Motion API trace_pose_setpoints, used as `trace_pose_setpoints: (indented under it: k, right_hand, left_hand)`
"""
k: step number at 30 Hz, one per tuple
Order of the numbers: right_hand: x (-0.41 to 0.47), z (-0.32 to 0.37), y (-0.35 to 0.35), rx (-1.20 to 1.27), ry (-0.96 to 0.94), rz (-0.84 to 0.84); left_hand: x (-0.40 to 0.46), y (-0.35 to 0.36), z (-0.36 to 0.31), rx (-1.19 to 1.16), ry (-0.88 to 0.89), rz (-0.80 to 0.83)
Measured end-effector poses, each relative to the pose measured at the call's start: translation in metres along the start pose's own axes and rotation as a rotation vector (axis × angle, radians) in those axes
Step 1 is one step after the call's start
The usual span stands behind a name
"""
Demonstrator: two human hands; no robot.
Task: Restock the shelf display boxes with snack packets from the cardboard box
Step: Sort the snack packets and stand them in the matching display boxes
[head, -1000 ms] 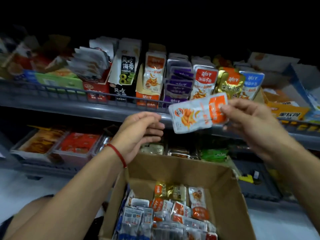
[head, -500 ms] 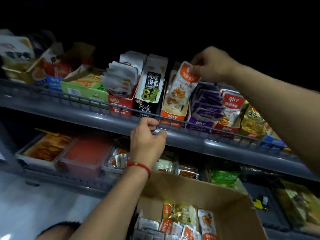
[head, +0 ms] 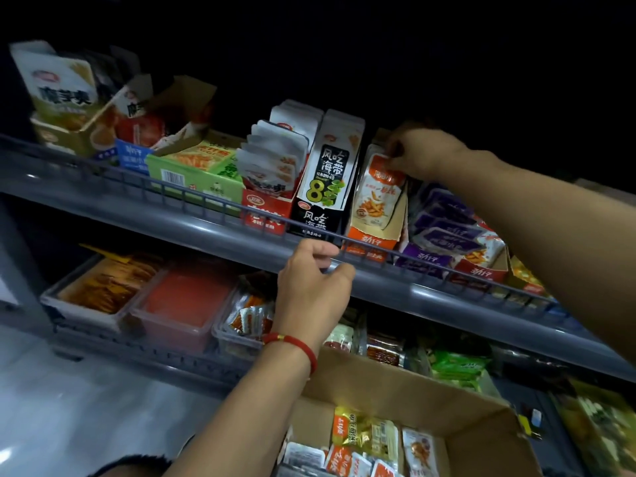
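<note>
My right hand (head: 418, 153) pinches the top of an orange-and-white snack packet (head: 377, 196) standing in the orange display box (head: 370, 237) on the upper shelf. My left hand (head: 311, 282), with a red string at the wrist, grips the grey front rail of the upper shelf (head: 192, 222) just below the black seaweed box (head: 325, 187). The open cardboard box (head: 395, 383) sits below at the bottom centre, with several orange, gold and white packets (head: 364, 438) inside.
A purple display box (head: 444, 232) and a red one (head: 485, 259) stand right of the orange box. Left of it are red, green and yellow boxes (head: 196, 170). The lower shelf holds clear trays (head: 103, 290) of snacks. Pale floor lies at lower left.
My right hand carried the orange packet from in front of me up into the orange display box. My left hand rose and took hold of the shelf rail. The view tilted upward.
</note>
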State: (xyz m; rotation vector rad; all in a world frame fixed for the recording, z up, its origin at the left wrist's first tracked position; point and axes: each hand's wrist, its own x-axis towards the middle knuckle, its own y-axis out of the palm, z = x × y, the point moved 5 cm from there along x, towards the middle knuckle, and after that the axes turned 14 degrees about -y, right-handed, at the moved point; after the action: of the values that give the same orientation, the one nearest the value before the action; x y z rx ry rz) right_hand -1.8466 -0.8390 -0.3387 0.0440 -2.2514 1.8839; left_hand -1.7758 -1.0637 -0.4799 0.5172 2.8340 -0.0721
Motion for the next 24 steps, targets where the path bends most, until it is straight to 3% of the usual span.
trace_pose_setpoints:
  k: [8, 11, 14, 18, 22, 24]
  right_hand:
    - [-0.021, -0.007, -0.027, -0.021, -0.088, -0.263]
    - [-0.056, 0.003, -0.056, -0.007, -0.248, -0.461]
    - [-0.123, 0.024, -0.069, 0.062, -0.441, -0.497]
    - [-0.210, 0.032, -0.021, 0.313, -0.521, -0.185]
    - [-0.278, 0.014, 0.089, 0.412, -0.421, 0.240]
    - [-0.304, -0.002, 0.136, 0.414, -0.345, 0.371]
  left_hand:
    - [-0.002, 0.005, 0.001, 0.031, 0.006, 0.023]
    - [-0.004, 0.010, 0.005, 0.049, 0.020, 0.051]
    - [-0.010, 0.023, 0.013, 0.113, 0.024, 0.148]
    - [-0.018, 0.057, 0.050, 0.373, -0.062, 0.328]
    - [-0.028, 0.105, 0.105, 0.801, -0.043, 0.542]
    - [-0.034, 0.125, 0.136, 0.995, -0.030, 0.628]
